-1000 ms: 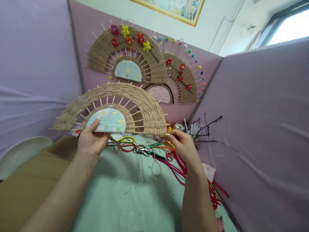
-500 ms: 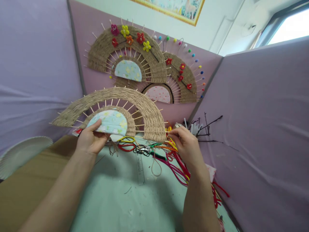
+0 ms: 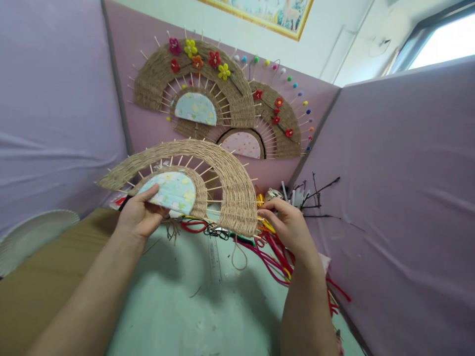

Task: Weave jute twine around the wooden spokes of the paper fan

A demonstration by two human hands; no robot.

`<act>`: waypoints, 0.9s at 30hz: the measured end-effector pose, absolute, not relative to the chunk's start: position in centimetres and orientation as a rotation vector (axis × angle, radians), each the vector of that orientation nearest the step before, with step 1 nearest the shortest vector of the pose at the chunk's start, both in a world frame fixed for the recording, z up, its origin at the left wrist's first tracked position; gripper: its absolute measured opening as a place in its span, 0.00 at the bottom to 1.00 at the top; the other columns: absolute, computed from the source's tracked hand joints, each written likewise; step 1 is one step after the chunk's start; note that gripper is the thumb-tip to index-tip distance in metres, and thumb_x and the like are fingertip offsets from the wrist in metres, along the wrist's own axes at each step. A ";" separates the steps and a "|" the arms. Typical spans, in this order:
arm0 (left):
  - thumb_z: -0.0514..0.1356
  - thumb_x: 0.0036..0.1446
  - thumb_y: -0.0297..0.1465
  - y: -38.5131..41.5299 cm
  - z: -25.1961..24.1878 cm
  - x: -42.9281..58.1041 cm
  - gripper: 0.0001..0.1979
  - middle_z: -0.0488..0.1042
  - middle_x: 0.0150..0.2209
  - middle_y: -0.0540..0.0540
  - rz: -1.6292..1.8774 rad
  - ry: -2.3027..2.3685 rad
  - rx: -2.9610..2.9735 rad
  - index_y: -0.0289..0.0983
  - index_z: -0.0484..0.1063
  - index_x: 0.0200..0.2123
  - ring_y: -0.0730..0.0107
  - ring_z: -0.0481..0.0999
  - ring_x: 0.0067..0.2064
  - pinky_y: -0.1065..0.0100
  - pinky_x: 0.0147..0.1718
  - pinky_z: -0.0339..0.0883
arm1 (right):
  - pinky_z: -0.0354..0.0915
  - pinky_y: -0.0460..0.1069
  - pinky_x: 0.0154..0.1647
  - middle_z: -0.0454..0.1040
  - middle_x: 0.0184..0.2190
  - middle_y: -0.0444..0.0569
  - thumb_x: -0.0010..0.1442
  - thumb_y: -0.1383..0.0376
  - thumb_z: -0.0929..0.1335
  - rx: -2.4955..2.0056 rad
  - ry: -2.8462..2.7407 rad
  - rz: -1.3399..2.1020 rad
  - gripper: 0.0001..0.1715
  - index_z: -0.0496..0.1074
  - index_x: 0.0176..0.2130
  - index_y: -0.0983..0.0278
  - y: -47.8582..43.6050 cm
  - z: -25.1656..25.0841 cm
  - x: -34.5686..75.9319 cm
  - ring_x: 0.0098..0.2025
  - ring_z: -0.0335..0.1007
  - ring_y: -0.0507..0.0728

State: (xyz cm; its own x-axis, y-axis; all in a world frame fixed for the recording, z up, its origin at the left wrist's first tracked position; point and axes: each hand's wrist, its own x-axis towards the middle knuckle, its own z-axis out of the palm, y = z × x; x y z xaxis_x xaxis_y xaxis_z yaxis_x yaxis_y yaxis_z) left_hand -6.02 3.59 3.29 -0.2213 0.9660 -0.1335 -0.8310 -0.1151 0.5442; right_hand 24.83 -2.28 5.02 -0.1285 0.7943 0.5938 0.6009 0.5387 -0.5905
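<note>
A half-round woven fan [image 3: 237, 190] of tan twine on thin sticks is held above the table. Its inner half-disc [image 3: 176, 190] is covered in light blue floral cloth. My left hand [image 3: 139, 217] grips it at that disc, thumb on the cloth and fingers underneath. At the fan's right end, my right hand [image 3: 289, 227] has thumb and forefinger pinched at the tip of a thin stick that juts from the woven band. The fingertips partly cover that tip.
Two woven fans with flowers [image 3: 195, 106] hang on the pink partition behind. On the green table [image 3: 196, 316] lie red-handled scissors [image 3: 193, 227], a clear ruler [image 3: 214, 259] and red pipe cleaners [image 3: 276, 249]. Dark twigs [image 3: 319, 193] stand at right, a white ribbed plate [image 3: 40, 232] at left.
The fan has turned and tipped in my left hand: its right end is lower and its left tip has shifted right. My right hand has moved slightly down with the fan's edge.
</note>
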 end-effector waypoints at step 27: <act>0.55 0.63 0.20 3.5 3.4 -5.2 0.10 0.82 0.29 0.45 1.660 0.809 0.363 0.28 0.74 0.44 0.68 0.82 0.28 0.68 0.32 0.79 | 0.62 0.51 0.44 0.77 0.34 0.45 0.63 0.69 0.66 -1.140 -1.974 0.153 0.07 0.73 0.36 0.60 -2.6 5.0 24.9 0.38 0.71 0.56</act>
State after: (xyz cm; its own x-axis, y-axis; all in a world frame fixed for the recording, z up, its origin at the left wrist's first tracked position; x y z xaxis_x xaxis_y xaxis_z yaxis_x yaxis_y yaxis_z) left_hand -5.24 3.51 3.37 -0.2574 0.9481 -0.1870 -0.7315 -0.0647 0.6787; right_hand 24.91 -2.61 4.97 -0.2430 0.7642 0.5974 0.6628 0.5805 -0.4729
